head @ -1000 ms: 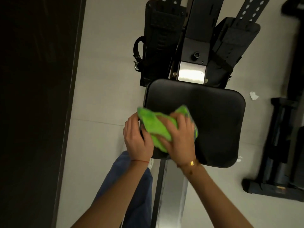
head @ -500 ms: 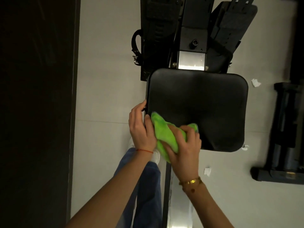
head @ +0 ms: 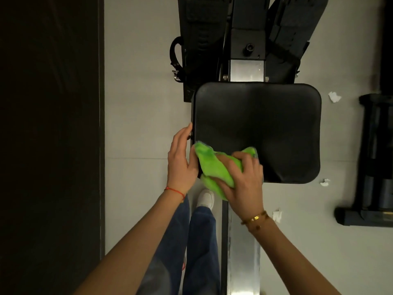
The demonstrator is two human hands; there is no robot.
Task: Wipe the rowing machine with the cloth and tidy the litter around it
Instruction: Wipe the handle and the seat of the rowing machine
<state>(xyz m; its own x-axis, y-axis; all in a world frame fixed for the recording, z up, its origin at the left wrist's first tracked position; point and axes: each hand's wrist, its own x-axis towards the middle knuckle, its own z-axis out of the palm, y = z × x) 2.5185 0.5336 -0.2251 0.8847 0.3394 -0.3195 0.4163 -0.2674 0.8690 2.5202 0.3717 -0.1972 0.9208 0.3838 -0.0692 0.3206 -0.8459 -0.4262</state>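
The rowing machine's black padded seat (head: 265, 128) fills the middle of the view, on its silver rail (head: 242, 252). My right hand (head: 244, 179) grips a bright green cloth (head: 212, 167) bunched at the seat's near left corner. My left hand (head: 180, 162) rests against the seat's left edge, fingers fairly straight, thumb touching the cloth. Three white scraps of litter lie on the floor to the right: one by the seat's far corner (head: 334, 96), one by its near corner (head: 324, 182), one beside the rail (head: 276, 215).
Black footrests with straps (head: 197, 43) stand beyond the seat. Another dark machine frame (head: 374, 167) stands at the right. A dark wall or panel (head: 49, 135) runs down the left. My jeans and white shoe (head: 205, 198) are left of the rail.
My right hand has drawn the cloth from the seat's left middle back to its near left corner. My left hand shifted a little along the seat's left edge.
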